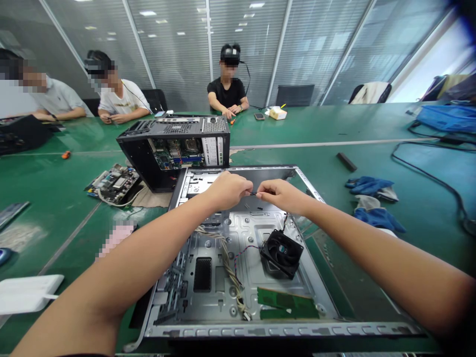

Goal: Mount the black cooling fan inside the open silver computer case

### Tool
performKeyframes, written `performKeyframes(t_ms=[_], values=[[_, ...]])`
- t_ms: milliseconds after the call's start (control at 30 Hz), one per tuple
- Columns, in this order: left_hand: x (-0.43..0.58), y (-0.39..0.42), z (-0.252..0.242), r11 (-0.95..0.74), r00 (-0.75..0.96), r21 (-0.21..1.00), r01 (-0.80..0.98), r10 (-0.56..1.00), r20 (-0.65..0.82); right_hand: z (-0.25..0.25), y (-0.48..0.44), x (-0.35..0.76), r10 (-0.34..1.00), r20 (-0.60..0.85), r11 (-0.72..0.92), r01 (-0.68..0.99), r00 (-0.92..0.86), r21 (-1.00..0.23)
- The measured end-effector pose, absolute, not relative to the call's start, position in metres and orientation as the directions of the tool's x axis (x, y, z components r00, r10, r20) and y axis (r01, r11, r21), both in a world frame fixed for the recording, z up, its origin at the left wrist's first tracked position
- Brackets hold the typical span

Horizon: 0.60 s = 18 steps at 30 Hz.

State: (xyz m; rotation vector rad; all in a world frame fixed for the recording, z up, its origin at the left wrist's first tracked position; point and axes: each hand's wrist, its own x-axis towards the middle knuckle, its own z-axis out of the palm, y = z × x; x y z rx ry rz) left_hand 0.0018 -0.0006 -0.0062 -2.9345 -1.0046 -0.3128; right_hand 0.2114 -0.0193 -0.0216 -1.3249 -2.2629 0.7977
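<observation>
Arms (148, 253) cropped, hands (229, 190) pinching indistinct sliver (253, 194)

Blind-covered glass panels (178, 59) rise behind dark chairs (295, 94) and a long green table (316, 124).

above open computer case (282, 329): dark piece (253, 194) between left hand (230, 191) and right hand (280, 197), too small to tell | left of case: pink patch (119, 233) pixelated, partly behind left forearm (148, 253); white device (29, 292) cut by frame edge | right of case: blue basket (448, 118) cut by frame edge
</observation>
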Motion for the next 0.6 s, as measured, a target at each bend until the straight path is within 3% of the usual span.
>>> performKeyframes(t_ms=[300, 600], values=[[0.0026, 0.0008, -0.0077, -0.742, 0.724, 0.228, 0.630, 0.667, 0.172, -0.0172, -0.0242, 0.2099, 0.892, 0.067, 0.372, 0.640, -0.448, -0.672], [0.0015, -0.0035, -0.0057, -0.791, 0.761, 0.186, 0.583, 0.612, 0.217, -0.0153, -0.0241, 0.2073, 0.891, -0.019, 0.326, 0.669, -0.453, -0.668]])
